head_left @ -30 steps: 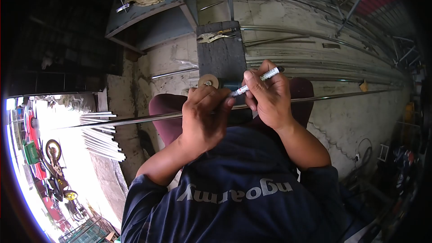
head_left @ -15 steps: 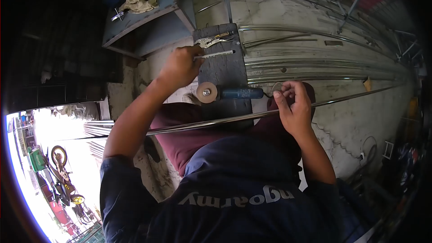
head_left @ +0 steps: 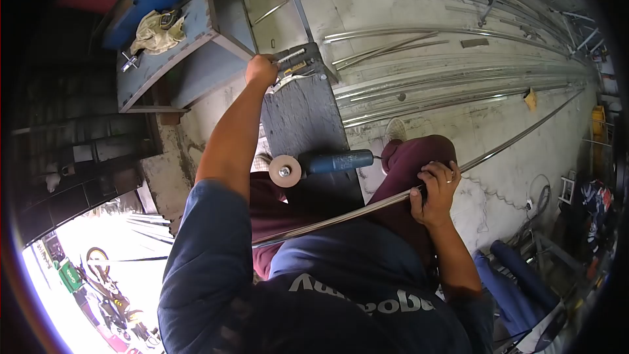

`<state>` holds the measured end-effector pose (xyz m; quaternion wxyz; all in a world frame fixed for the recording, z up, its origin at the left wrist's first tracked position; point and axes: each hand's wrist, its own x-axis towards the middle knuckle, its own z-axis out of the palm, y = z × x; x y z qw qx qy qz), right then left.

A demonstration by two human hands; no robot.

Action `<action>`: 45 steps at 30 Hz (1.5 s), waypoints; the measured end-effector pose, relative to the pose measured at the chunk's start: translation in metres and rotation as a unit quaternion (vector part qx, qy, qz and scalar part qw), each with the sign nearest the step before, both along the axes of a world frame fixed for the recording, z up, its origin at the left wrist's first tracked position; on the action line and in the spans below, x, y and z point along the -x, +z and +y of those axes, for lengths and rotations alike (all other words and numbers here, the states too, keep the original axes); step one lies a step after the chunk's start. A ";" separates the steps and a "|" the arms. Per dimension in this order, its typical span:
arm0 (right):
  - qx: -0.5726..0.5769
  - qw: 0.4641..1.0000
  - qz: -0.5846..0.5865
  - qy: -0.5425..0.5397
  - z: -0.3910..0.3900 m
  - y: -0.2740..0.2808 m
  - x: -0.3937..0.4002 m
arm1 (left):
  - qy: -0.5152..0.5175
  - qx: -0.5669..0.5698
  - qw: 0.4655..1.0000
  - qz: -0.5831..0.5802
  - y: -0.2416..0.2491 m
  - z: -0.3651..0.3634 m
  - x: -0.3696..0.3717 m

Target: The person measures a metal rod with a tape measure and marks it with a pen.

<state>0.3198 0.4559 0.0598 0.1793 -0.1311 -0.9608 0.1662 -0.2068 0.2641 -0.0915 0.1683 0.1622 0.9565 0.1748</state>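
Note:
My left hand [head_left: 261, 71] reaches to the far end of a dark wooden bench [head_left: 304, 115], its fingers closed on a whitish marker pen [head_left: 291, 56]. Just beside it lie locking pliers [head_left: 287, 81] and a small yellowish tool [head_left: 296, 67]. My right hand [head_left: 435, 191] is curled around a long shiny metal pipe [head_left: 373, 207], which slants across my lap. Nearer to me on the bench rests a blue angle grinder [head_left: 341, 161] with a tan disc [head_left: 285, 171] facing up. Neither hand touches the grinder.
Long metal pipes [head_left: 419, 97] lie on the floor ahead. At the upper left stands a grey metal table [head_left: 190, 36] holding a cloth [head_left: 157, 33] and a small clamp-like tool [head_left: 130, 61]. A metal post [head_left: 296, 0] rises beyond the bench. Blue rolls [head_left: 517, 282] are at the lower right.
My left hand has moved the marker pen away to the bench's far end, past the pliers. My right hand has lowered onto the pipe and closed around it. The view has shifted.

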 end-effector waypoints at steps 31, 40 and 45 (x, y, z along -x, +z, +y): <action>0.126 0.956 0.122 0.236 -0.071 0.044 0.002 | 0.008 0.137 0.989 -0.060 0.349 -0.441 -0.273; 0.736 0.640 -0.199 -0.091 -0.085 0.030 -0.028 | -0.118 0.132 0.971 0.158 0.324 -0.477 -0.304; 0.776 0.586 -0.219 -0.075 -0.083 0.015 -0.031 | -0.053 0.170 0.982 0.068 0.319 -0.489 -0.276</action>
